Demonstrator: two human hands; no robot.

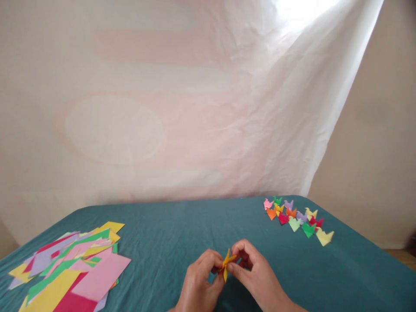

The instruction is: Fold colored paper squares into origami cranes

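Between my two hands, just above the front middle of the table, is a small folded yellow-orange origami paper piece (225,265) with narrow points sticking out. My left hand (203,277) pinches it from the left, fingers curled and thumb pressed near its lower part. From the right, my right hand (255,268) grips another of its points between thumb and forefinger, the other fingers bent inward. Fingertips cover parts of the folds, so its full shape is hidden.
A dark green cloth covers the table (169,234). Loose coloured paper sheets (100,275) lie in an overlapping pile on the left. Several folded paper birds (294,223) stand grouped at the far right. A pale curtain (195,108) hangs behind the table.
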